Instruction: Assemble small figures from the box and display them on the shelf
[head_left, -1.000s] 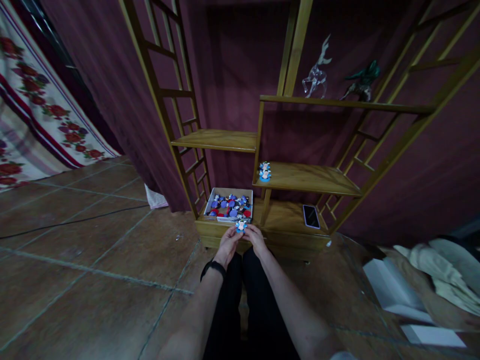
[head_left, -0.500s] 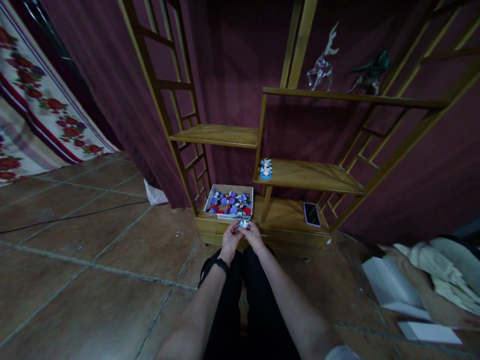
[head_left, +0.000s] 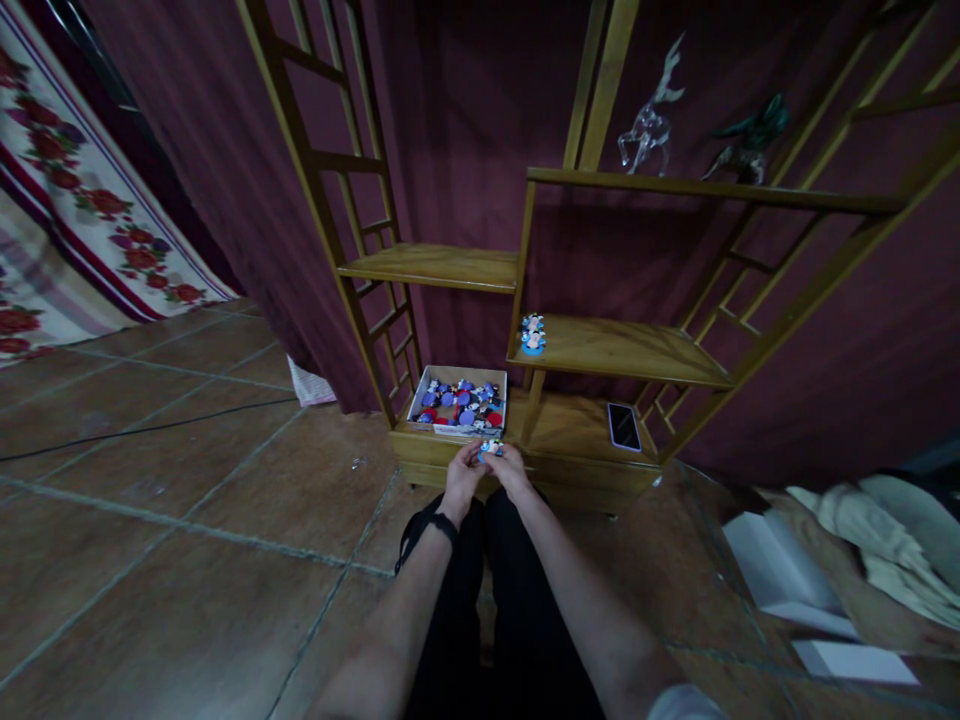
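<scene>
Between my two hands is a small figurine (head_left: 491, 449) with a blue base and a white and dark top. My left hand (head_left: 463, 474) grips it from the left, fingers closed around its side. From the right, my right hand (head_left: 511, 470) pinches the same figurine. Just beyond my hands, a shallow white box (head_left: 415, 405) holds several more figurines with purple, red and black parts, lying in a jumble. Two similar blue-based figurines (head_left: 533, 340) stand at the left end of the middle shelf, one behind the other.
The wooden shelf unit (head_left: 622, 350) fills the space ahead. A phone (head_left: 624, 427) lies on its lowest board. A clear deer ornament (head_left: 651, 120) and a dark green ornament (head_left: 754, 140) stand on the upper shelf. White boxes (head_left: 784, 575) lie on the floor at right.
Both hands stay in nearly the same place with the figurine between them. The view has shifted very slightly; the things on the shelves have not moved.
</scene>
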